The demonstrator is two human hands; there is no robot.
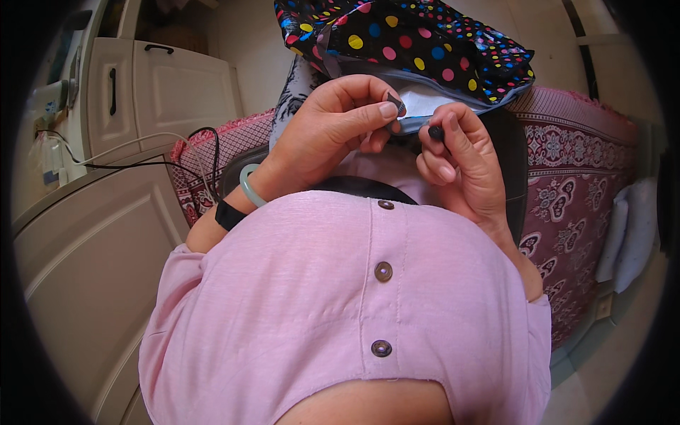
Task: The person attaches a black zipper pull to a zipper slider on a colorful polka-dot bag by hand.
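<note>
In front of my chest, my left hand (pixel 331 122) pinches a small dark piece (pixel 396 105) between thumb and fingers. My right hand (pixel 473 157), a little apart from it, has its fingers closed on a small black knob-like piece (pixel 436 132). Both pieces are too small for me to tell their kind. Just beyond my hands lies a black bag with coloured polka dots (pixel 404 42). Its grey-edged opening faces me, and something white (pixel 423 101) shows inside. A pale green bangle (pixel 249 185) and a black band (pixel 229 215) circle my left wrist.
A red and white patterned cloth (pixel 567 205) covers the seat on both sides of me. Cream cabinets (pixel 99 241) stand at my left, where white and black cables (pixel 152 157) hang across. White cushion-like things (pixel 632 230) are at the far right.
</note>
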